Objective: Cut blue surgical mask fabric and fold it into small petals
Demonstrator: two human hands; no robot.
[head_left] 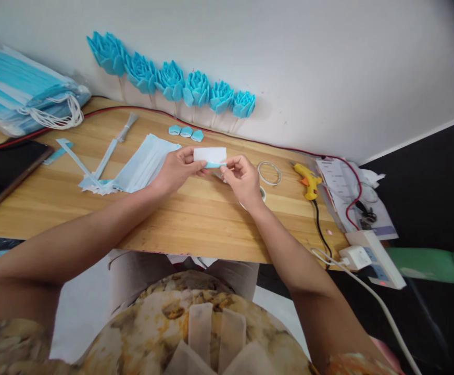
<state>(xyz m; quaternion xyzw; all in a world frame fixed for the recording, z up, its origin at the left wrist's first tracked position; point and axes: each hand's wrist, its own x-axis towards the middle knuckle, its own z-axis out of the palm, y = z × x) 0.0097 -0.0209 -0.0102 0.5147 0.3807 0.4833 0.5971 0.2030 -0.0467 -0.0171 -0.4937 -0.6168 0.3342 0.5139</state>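
Observation:
Between both hands is a small white fabric piece (210, 154) with a light-blue folded strip along its lower edge. My left hand (178, 169) pinches its left end, and my right hand (244, 179) pinches its lower right corner. Left of my left hand lies a pale-blue pleated face mask (144, 161), opened flat, with cut scraps (98, 185) at its lower left. Three small folded blue petals (186, 132) sit in a row behind my hands. A white roll of tape (264, 195) is partly hidden under my right wrist.
Several blue fabric flowers (171, 80) on sticks lean along the wall. A stack of masks (20, 83) and a phone (8, 174) lie at left. At right are a ring of tape (269, 173), a yellow glue gun (308, 179), papers (338, 182) and a power strip (379, 265) with cables.

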